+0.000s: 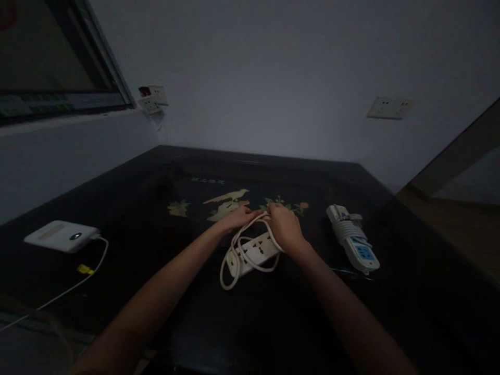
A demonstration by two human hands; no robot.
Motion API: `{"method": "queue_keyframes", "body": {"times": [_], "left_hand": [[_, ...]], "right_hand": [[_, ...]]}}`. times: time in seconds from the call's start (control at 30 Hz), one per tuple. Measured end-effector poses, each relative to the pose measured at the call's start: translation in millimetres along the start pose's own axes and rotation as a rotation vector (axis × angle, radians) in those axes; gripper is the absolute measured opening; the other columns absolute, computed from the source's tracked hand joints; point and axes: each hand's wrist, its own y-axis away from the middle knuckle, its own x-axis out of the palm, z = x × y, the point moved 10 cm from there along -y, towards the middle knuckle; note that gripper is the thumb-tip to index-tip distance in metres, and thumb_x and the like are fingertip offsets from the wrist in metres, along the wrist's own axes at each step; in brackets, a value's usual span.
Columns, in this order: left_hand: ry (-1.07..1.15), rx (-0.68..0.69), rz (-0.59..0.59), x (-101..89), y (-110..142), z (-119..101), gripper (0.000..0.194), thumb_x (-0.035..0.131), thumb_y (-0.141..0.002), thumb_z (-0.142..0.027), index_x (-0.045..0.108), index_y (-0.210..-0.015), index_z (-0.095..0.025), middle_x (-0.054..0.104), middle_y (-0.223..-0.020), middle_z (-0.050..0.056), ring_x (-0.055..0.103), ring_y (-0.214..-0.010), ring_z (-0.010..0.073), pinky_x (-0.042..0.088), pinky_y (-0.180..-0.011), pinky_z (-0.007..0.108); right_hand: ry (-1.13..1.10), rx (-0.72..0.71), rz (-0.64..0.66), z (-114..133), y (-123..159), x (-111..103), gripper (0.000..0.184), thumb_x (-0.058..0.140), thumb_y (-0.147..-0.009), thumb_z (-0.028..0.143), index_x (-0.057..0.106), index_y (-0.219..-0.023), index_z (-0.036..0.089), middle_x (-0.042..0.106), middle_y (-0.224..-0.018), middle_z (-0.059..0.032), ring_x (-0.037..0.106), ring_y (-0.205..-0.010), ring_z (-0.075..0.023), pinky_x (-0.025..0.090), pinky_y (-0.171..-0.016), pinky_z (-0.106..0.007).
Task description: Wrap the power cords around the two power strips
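A white power strip lies at a slant on the dark table, its sockets facing up. Its pale cord loops over and around it. At the strip's far side, my left hand is closed on the cord with its fingertips. Close beside it, my right hand is curled round the cord too, above the strip's right end. The fingertips of both hands nearly meet, and the right hand covers part of the cord.
To the right lies a second power strip wrapped in its own cord. A white power bank with a cable sits at the left on the black table. Wall sockets are on the wall behind.
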Motion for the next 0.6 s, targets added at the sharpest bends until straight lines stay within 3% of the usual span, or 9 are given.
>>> {"method": "queue_keyframes", "body": {"times": [0.17,0.47,0.6], "left_hand": [[0.104,-0.088,0.102,11.8,-3,15,0.043,0.061,-0.078,-0.052,0.07,-0.063,-0.013,0.065,-0.054,0.006,0.051,-0.042,0.0107,0.035,-0.042,0.022],[0.294,-0.163,0.104,26.0,-9,25,0.038,0.058,-0.083,-0.047,0.07,-0.072,-0.012,0.069,-0.062,0.007,0.058,-0.048,0.0106,0.037,-0.04,0.019],[0.335,-0.15,0.105,27.1,-6,20,0.036,0.058,-0.085,-0.043,0.069,-0.073,-0.011,0.07,-0.066,0.007,0.06,-0.051,0.0095,0.044,-0.047,0.018]], "right_hand": [[0.016,-0.009,-0.003,2,0,1,0.019,0.046,-0.092,0.026,0.059,-0.099,0.015,0.065,-0.103,-0.0127,0.063,-0.093,-0.0248,0.044,-0.075,-0.031],[0.009,-0.031,0.009,14,2,6,0.024,0.043,-0.093,0.023,0.06,-0.107,0.014,0.064,-0.11,-0.0176,0.059,-0.102,-0.0278,0.045,-0.079,-0.035],[-0.046,-0.039,0.028,2,-4,2,0.025,0.049,-0.091,0.03,0.066,-0.1,0.014,0.066,-0.106,-0.0167,0.06,-0.101,-0.0285,0.044,-0.083,-0.036]]}}
